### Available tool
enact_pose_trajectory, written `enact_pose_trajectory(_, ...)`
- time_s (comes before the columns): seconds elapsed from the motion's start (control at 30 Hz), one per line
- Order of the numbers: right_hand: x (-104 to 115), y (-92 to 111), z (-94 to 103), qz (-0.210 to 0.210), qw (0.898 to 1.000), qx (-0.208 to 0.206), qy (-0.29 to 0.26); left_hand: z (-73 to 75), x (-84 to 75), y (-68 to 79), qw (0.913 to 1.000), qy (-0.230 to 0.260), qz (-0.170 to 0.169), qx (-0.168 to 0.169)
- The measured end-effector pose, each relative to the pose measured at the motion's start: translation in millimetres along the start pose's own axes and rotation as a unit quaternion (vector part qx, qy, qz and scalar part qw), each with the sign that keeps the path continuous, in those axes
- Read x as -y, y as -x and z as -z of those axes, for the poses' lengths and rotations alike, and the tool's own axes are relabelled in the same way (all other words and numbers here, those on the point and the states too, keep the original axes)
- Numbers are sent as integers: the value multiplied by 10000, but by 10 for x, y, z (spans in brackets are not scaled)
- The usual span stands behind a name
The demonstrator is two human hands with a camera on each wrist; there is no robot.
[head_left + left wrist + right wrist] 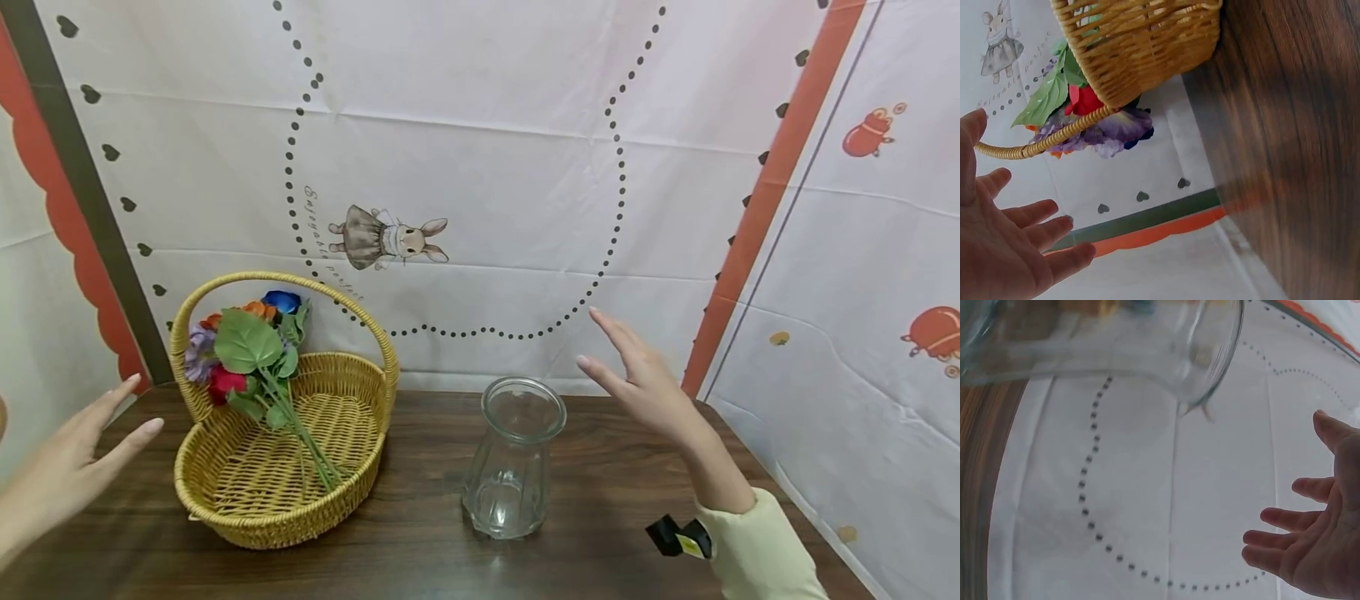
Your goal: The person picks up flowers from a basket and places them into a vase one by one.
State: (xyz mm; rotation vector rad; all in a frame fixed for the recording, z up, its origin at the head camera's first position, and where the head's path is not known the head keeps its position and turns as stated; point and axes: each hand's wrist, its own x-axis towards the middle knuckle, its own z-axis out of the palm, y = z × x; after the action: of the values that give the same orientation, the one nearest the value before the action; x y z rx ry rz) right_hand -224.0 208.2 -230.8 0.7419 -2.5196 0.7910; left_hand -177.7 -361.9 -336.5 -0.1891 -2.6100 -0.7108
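Note:
A golden wicker basket (277,533) with a tall arched handle stands on the left of the table. Artificial flowers with green leaves (248,340) lean inside it, their blooms red, purple, orange and blue, the stems pointing to the front right. My left hand (71,471) hovers left of the basket, apart from it, fingers spread and holding nothing; its palm shows in the left wrist view. A clear glass vase (508,475) stands upright right of the basket. To its right, my right hand (648,379) is raised above the table with fingers extended, touching nothing.
The dark wooden table (600,550) meets a white printed cloth (480,192) hung behind it, with a rabbit picture and dotted line. Another printed cloth (847,350) hangs along the right side. A black strap piece (678,536) sits at the right sleeve.

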Motion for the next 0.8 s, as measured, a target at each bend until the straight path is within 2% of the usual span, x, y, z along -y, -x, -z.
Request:
enact_pose_trajectory(0.1, 91, -57, -55, 201, 9996, -152, -141, -21, 10, 4, 9998, 157, 134, 77)
enact_pose_trajectory(0.3, 275, -143, -160, 387, 9955, -241, -835, -70, 21, -9, 9970, 489, 475, 376)
enact_pose_trajectory(0.5, 496, -190, -266, 388, 9906, -97, -1307, -144, 55, 0, 9933, 786, 630, 567)
enact_pose_trajectory(0.7, 670, -243, -393, 689, 9824, -66, -1736, -208, 56, 17, 9872, 1069, 850, 825)
enact_pose_trajectory(0.8, 755, -264, -467, 837, 9763, -18, -1995, -228, 55, 22, 9842, 1225, 847, 956)
